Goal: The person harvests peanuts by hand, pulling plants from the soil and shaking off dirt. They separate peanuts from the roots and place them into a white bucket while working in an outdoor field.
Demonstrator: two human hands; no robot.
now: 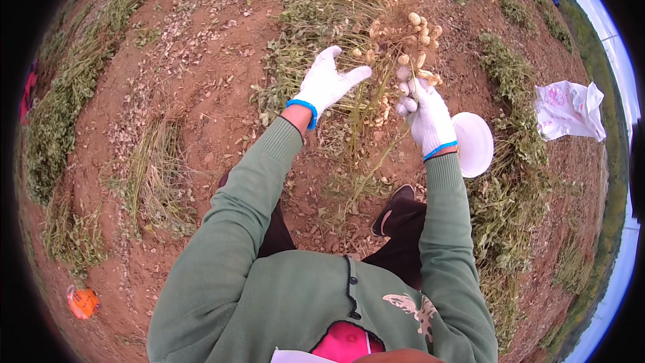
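Both my hands wear white work gloves with blue cuffs. My right hand [424, 111] is closed round the stems of an uprooted peanut plant [366, 111], whose roots and pale pods [418, 30] spread beyond the fingers. My left hand [328, 81] is open to the left of the plant, thumb and fingers apart, with nothing in it. Some pods hang close to its fingertips. Long thin stems trail from my right hand down toward my feet.
A white round tub [473, 144] sits beside my right wrist. Further right lies a white plastic bag [570, 111]. Rows of pulled plants [87, 67] cover the reddish soil on both sides. An orange object [82, 302] lies at the lower left. My shoe [396, 208] stands below the plant.
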